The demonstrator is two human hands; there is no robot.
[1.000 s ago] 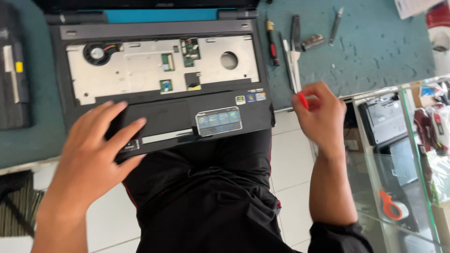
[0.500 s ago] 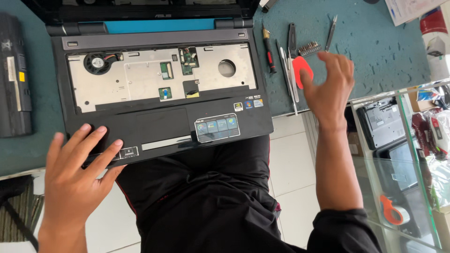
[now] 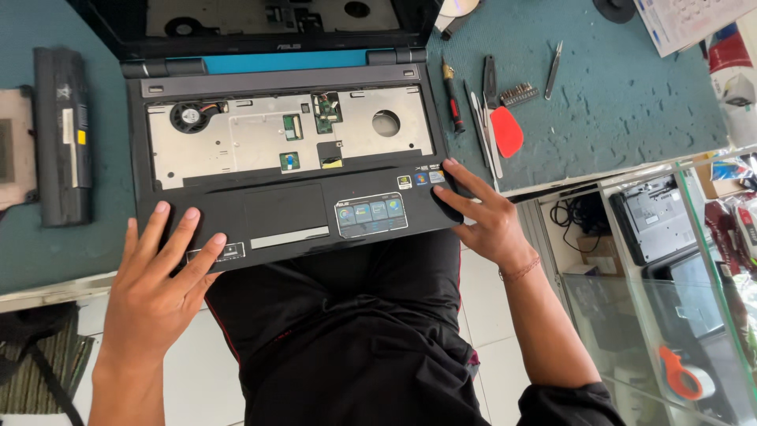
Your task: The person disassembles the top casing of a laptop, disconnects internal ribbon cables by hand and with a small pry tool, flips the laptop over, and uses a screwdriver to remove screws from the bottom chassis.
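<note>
On the teal bench [image 3: 615,118], both open hands, left hand [image 3: 162,288] and right hand [image 3: 481,217], rest flat on the laptop [image 3: 276,205].

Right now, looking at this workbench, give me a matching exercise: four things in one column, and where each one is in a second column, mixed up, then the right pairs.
Things
1. left hand
2. right hand
3. battery
4. red pick

Places
A. on the mat to the right of the laptop, among the tools
B. flat on the laptop's front left corner
C. on the mat to the left of the laptop
D. at the laptop's front right corner

Pairs: 1-B, 2-D, 3-C, 4-A
</note>
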